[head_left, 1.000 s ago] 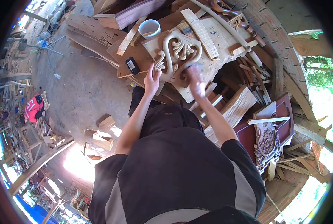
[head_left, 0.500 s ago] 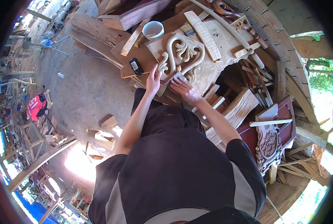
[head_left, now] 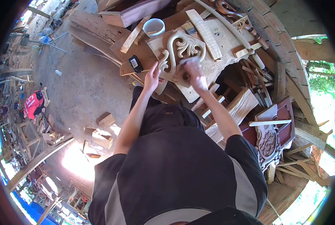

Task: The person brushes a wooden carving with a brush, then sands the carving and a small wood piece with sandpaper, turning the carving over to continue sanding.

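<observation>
A pale wood carving (head_left: pixel 171 53) with scrolls and curling leaves lies on the workbench in front of me. My left hand (head_left: pixel 152 78) grips its lower left edge, the fingers pointing up along the leaf scroll. Over the carving's lower right part is my right hand (head_left: pixel 195 74), smeared by motion and closed on a thin grey piece that looks like sandpaper (head_left: pixel 190 60). That hand hides part of the right scroll. Left of the carving sits a small black object with a white label (head_left: pixel 135 63).
A white tub (head_left: pixel 154 27) stands behind the carving, near a brush (head_left: pixel 189 27) and a curved wooden slat (head_left: pixel 204 35). Wood offcuts and a thick block (head_left: pixel 237 110) crowd the right. A carved panel (head_left: pixel 269 140) leans there too. Wood blocks (head_left: pixel 101 138) lie on the floor.
My right hand has lifted and moved up and right from the carving's lower tip, taking the grey sandpaper along. My left hand stays at the left edge.
</observation>
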The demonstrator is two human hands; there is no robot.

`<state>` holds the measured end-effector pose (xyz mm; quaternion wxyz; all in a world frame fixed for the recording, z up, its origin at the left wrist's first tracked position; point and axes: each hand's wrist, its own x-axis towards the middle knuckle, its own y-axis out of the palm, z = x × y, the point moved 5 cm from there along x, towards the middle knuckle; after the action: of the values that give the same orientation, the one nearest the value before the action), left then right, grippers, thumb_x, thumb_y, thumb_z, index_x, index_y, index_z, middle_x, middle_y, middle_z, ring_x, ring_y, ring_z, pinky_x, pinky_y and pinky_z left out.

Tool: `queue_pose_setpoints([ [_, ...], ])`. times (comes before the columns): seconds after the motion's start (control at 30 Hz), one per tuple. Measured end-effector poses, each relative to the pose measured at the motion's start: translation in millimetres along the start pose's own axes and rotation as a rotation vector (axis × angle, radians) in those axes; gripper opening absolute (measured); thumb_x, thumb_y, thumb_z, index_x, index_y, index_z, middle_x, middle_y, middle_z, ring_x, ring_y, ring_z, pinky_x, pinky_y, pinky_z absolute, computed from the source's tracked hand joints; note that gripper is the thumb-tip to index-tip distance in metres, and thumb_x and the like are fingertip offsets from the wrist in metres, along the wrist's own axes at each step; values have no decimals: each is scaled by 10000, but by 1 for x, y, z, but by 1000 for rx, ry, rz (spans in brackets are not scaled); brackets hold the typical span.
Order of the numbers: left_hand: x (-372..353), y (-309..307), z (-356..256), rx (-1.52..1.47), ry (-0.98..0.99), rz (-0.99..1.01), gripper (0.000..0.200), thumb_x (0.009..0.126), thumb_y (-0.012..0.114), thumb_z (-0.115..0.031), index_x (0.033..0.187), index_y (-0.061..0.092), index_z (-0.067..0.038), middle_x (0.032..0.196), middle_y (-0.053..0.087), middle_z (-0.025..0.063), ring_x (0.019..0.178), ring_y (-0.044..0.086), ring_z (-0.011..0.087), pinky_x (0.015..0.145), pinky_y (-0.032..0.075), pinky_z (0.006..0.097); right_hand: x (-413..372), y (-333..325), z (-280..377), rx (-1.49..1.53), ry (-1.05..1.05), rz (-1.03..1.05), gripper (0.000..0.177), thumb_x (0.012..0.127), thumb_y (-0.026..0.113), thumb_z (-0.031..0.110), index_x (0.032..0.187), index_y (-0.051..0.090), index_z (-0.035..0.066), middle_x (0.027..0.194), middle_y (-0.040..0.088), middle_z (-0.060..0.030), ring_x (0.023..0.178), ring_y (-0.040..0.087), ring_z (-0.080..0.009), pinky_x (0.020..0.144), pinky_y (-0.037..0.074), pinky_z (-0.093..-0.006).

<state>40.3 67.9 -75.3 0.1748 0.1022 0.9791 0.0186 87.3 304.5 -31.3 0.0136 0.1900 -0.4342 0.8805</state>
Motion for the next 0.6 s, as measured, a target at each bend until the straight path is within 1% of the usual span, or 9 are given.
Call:
queue_pose_setpoints([
  [0.07,1,0,-6,24,11,-3,507,1031,536,-183,1515,386,-194,859,658,66,618,695,149,536,577,274,8,-5,-18,-75,295,-311,524,797,550,-69,1309,599,29,1404,546,-187,1408,409,-323,1188,284,-486],
  [0.1,-1,1,-7,53,-2,-10,506,1030,536,-186,1514,388,-198,882,668,74,618,694,146,530,576,274,10,-3,-3,-167,264,-303,515,779,534,-92,1274,625,20,1391,558,-190,1400,419,-333,1180,304,-487],
  [0.2,1,1,-5,39,40,-24,503,1028,543,-194,1509,399,-203,867,665,65,606,685,138,522,570,269,-15,21,50,-78,-331,188,552,780,529,-80,1317,591,32,1425,525,-188,1394,432,-318,1178,319,-466],
  [0.27,3,-3,-3,64,37,-25,502,1026,548,-198,1507,404,-203,862,664,61,597,679,132,518,566,264,-19,13,51,-79,-433,308,527,793,558,-47,1311,596,42,1420,532,-174,1380,453,-295,1171,337,-432],
  [0.33,1,-3,-2,74,4,-29,502,1021,560,-208,1502,414,-207,832,654,46,574,660,113,509,555,253,-1,2,9,-46,-95,226,490,813,578,-14,1299,607,47,1418,540,-158,1370,465,-284,1164,346,-408],
  [0.4,0,-2,-4,113,0,-44,500,1022,559,-209,1502,416,-212,826,654,45,566,652,107,507,550,253,14,-16,-24,-252,154,-204,452,857,575,-9,1307,592,30,1396,555,-179,1355,480,-305,1161,335,-444],
  [0.47,0,-1,-5,104,5,-49,497,1024,557,-212,1501,418,-213,820,652,44,563,650,104,507,549,254,10,2,-24,-329,167,-173,425,892,530,-16,1310,589,28,1403,551,-172,1373,460,-298,1180,308,-450],
  [0.53,0,1,-6,98,15,-44,494,1025,555,-216,1500,420,-214,813,650,44,561,647,102,508,548,254,-10,24,14,2,-228,160,414,920,487,-14,1319,583,38,1410,547,-166,1387,443,-289,1196,288,-432],
  [0.6,0,-1,-6,137,40,-45,489,1028,548,-224,1500,421,-211,796,650,48,556,644,98,506,547,254,-19,22,30,-51,-345,313,396,934,467,-9,1305,590,49,1384,567,-160,1368,467,-275,1196,302,-412],
])
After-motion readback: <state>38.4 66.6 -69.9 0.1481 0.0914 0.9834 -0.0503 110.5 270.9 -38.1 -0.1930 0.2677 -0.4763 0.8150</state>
